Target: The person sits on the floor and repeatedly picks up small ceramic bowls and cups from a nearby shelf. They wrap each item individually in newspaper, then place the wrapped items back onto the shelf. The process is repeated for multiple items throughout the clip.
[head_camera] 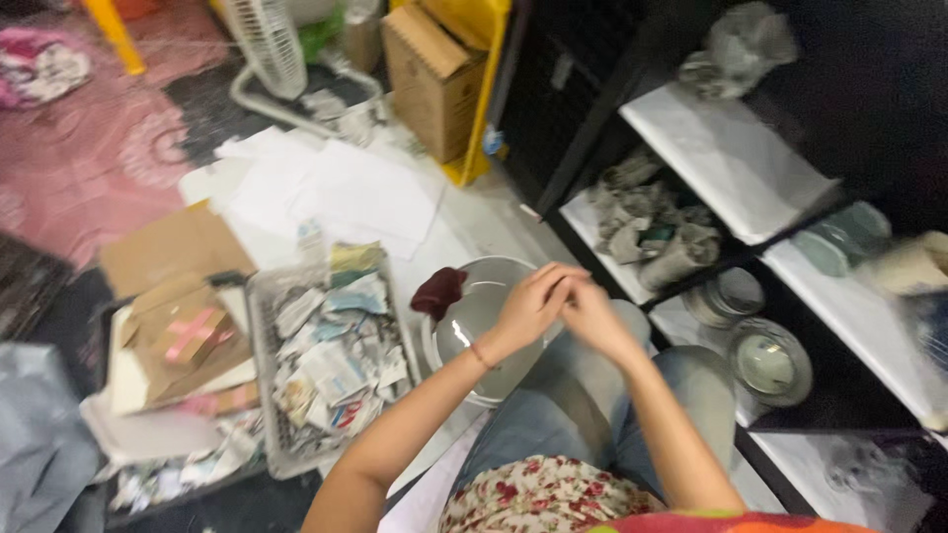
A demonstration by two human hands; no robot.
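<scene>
Left hand [531, 304], right hand [592, 314] touching, seemingly empty, over glass bowl [472, 318]

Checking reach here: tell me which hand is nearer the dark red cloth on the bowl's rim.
Left. The left hand hovers over the glass bowl, just right of the dark red cloth. The right hand touches the left hand's far side, farther from the cloth.

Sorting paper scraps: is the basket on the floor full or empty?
Full: the basket is heaped with crumpled paper scraps.
</scene>
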